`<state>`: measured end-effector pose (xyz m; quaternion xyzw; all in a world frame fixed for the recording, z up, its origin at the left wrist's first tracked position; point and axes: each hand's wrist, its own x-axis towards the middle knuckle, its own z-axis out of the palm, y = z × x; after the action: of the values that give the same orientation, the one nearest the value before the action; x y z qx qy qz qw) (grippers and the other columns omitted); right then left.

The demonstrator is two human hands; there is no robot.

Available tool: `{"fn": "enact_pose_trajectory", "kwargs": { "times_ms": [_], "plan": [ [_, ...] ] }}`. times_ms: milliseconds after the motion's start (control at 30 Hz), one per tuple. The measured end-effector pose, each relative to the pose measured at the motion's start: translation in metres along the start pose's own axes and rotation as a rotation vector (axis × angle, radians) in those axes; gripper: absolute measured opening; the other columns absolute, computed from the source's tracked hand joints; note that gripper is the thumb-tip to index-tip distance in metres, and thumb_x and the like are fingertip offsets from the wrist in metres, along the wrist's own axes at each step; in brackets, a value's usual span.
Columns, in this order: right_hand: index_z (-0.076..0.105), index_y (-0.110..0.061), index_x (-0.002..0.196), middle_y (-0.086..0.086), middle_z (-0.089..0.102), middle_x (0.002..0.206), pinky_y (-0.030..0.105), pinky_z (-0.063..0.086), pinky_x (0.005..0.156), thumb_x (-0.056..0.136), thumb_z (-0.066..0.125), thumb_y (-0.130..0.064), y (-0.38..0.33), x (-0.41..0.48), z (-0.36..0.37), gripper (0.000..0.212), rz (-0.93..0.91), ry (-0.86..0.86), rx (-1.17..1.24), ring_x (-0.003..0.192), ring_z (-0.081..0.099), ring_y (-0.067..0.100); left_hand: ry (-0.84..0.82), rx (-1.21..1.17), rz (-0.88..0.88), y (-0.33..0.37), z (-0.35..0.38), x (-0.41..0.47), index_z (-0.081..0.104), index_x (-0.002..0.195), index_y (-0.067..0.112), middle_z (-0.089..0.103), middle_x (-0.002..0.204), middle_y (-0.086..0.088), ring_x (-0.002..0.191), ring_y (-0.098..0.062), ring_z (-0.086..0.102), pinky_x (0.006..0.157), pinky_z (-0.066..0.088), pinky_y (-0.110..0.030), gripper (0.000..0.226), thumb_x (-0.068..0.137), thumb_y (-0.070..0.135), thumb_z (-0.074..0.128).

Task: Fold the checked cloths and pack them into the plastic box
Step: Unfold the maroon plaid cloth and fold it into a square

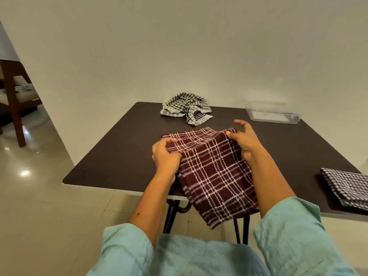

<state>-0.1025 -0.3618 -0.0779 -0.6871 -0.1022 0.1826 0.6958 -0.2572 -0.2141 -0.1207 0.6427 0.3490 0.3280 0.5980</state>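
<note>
A maroon checked cloth (pixel 215 172) lies doubled over on the dark table (pixel 111 156), its lower part hanging over the near edge. My left hand (pixel 165 156) grips its far left corner. My right hand (pixel 246 139) pinches its far right corner with thumb and fingers, the index finger raised. A grey and white checked cloth (pixel 186 109) sits crumpled at the table's far edge. A folded dark small-check cloth (pixel 348 188) rests at the near right. The clear plastic box (pixel 272 114) stands at the far right corner, apart from both hands.
The table stands against a plain wall, on thin black legs (pixel 171 216). A wooden chair (pixel 14 100) stands on the tiled floor far to the left. My light green sleeves fill the bottom of the view.
</note>
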Motion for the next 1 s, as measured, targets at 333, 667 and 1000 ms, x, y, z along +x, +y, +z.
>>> {"fn": "enact_pose_trajectory", "kwargs": {
  "times_ms": [333,667,1000],
  "plan": [
    [0.063,-0.014,0.119,0.007,0.065,0.105,0.025,0.057,0.076,0.082,0.062,0.012,-0.061,-0.025,-0.020,0.045,-0.420,0.020,-0.085,0.090,0.066,0.014,-0.152,0.424,0.505,0.092,-0.015,0.000,0.072,0.101,0.023,0.066,0.113,0.001,0.103,-0.012,0.059,0.091,0.045,-0.020,0.032,0.077,0.003,0.074],
    [0.071,-0.012,0.102,0.009,0.063,0.109,0.027,0.040,0.082,0.086,0.068,-0.023,-0.072,-0.036,-0.037,0.020,-0.566,0.200,-0.616,0.096,0.056,0.018,-0.021,0.536,0.649,0.104,-0.006,0.013,0.062,0.082,0.028,0.065,0.098,0.000,0.092,-0.018,0.059,0.078,0.051,-0.036,0.016,0.084,0.013,0.067],
    [0.055,-0.012,0.088,0.018,0.063,0.108,0.019,0.055,0.053,0.091,0.063,-0.012,-0.068,-0.017,-0.048,0.008,-0.275,0.180,-0.173,0.062,0.070,0.016,-0.126,0.882,0.579,0.126,0.039,0.042,0.055,0.102,0.015,0.063,0.101,-0.006,0.090,-0.028,0.061,0.073,0.049,-0.037,0.013,0.091,0.020,0.060]
  ]
}}
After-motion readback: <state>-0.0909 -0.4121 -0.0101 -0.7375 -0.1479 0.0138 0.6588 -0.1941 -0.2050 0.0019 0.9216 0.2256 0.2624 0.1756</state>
